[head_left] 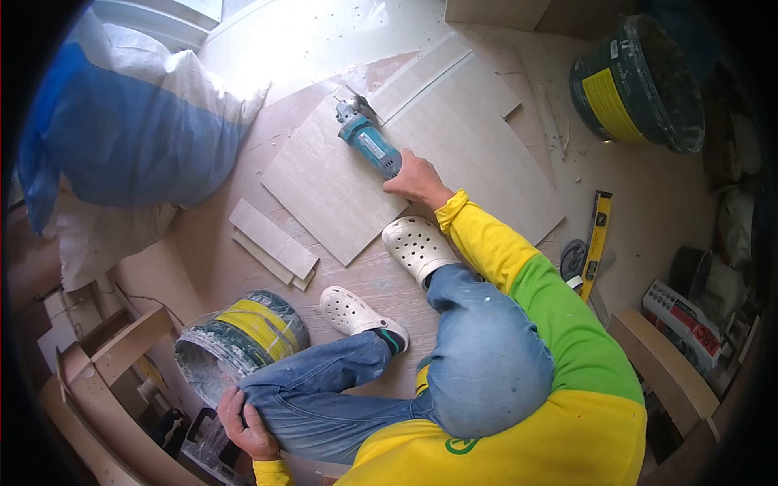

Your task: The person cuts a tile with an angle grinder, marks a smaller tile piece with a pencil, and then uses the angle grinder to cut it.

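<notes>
Angle grinder (pixel 371 150) in right hand (pixel 419 180), over pale tiles (pixel 478 154)

The grinder lies across the tiles, disc end pointing away; the right fingers are curled round its rear body. The left hand (pixel 245 427), loosely bent, rests at the knee of the jeans (pixel 490 356). A perforated clog (pixel 417 243) stands close by the tile edge. Narrow tile strips (pixel 274 237) lie to the left on the smeared floor (pixel 640 198). Beyond: a blue-and-white sack (pixel 146 121), left; a spirit level (pixel 597 231) and tilted bucket (pixel 612 105), right; a second bucket (pixel 263 328) beside the left hand.
</notes>
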### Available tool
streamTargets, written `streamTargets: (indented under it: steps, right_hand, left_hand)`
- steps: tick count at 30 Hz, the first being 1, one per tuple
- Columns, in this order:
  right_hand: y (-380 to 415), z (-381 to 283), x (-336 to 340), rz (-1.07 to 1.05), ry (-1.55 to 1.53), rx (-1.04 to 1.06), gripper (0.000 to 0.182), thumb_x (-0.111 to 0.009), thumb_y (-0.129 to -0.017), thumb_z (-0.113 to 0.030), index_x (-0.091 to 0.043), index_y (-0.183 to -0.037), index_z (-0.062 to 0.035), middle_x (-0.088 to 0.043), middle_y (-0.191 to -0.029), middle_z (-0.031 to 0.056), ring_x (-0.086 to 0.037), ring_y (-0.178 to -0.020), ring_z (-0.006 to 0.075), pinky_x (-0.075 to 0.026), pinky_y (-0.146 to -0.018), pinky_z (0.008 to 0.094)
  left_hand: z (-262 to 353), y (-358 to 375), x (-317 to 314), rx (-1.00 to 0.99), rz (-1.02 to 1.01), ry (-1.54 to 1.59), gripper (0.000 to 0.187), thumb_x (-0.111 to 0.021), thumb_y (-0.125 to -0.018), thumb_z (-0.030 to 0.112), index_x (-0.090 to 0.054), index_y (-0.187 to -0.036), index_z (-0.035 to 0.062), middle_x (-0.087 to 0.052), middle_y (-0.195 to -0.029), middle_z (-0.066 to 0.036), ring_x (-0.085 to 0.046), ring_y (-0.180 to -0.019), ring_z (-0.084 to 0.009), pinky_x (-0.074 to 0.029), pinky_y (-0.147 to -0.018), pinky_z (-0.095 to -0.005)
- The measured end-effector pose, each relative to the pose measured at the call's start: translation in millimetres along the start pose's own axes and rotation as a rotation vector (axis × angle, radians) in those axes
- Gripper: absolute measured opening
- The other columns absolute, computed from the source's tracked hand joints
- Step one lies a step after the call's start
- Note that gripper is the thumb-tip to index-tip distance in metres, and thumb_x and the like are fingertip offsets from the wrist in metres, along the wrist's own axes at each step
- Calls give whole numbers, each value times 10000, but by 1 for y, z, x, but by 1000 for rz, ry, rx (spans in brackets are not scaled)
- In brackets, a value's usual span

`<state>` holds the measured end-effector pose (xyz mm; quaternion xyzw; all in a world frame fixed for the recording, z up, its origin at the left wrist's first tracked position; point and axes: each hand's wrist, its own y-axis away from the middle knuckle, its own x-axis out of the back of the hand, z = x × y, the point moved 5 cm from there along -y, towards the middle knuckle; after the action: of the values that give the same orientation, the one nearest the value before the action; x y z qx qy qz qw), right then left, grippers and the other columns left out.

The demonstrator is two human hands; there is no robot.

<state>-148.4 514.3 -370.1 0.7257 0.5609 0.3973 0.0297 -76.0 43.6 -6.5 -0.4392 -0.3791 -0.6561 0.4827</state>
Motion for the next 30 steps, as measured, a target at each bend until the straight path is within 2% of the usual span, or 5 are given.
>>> streamTargets:
  steps: [11, 13, 16, 23, 30]
  right_hand:
    - [20, 9, 2, -14, 29, -26, 655, -757, -660, -348, -560, -1158, 29, -699, -1018, 292, -687, -978, 454, -552, -883, 478]
    - [20, 10, 2, -13, 29, -28, 651, -754, -664, -354, -563, -1154, 30, -695, -1022, 294, -682, -974, 457, -549, -878, 481]
    - [16, 12, -1, -8, 33, -29, 654, -750, -669, -359, -566, -1158, 34, -690, -1028, 298, -678, -972, 461, -546, -873, 481]
    - [14, 7, 2, 0, 5, 8, 648, -764, -664, -344, -564, -1150, 35, -694, -1026, 304, -676, -977, 467, -549, -878, 483]
    - [26, 12, 4, -2, 13, 3, 661, -754, -669, -348, -563, -1170, 41, -690, -1007, 302, -678, -957, 460, -549, -847, 482]
  left_hand:
    - [0, 0, -1, -4, -2, 0, 331, -568, -1018, 255, -671, -1153, -29, -638, -1299, -197, -584, -1227, -342, -386, -1114, -441]
    - [1, -1, -1, 3, 27, 32, 306, -607, -977, 233, -675, -1121, -28, -641, -1255, -218, -579, -1193, -378, -398, -1088, -467]
    - [0, 0, 0, -4, 6, 8, 334, -567, -1017, 260, -674, -1148, -29, -639, -1298, -198, -587, -1224, -341, -386, -1115, -443]
    - [0, 1, 0, -6, 8, 2, 349, -565, -1019, 279, -669, -1151, -28, -640, -1293, -198, -587, -1222, -344, -389, -1112, -444]
    - [2, -1, 0, -4, 30, 25, 313, -607, -977, 229, -673, -1128, -37, -639, -1257, -223, -585, -1189, -382, -409, -1080, -465]
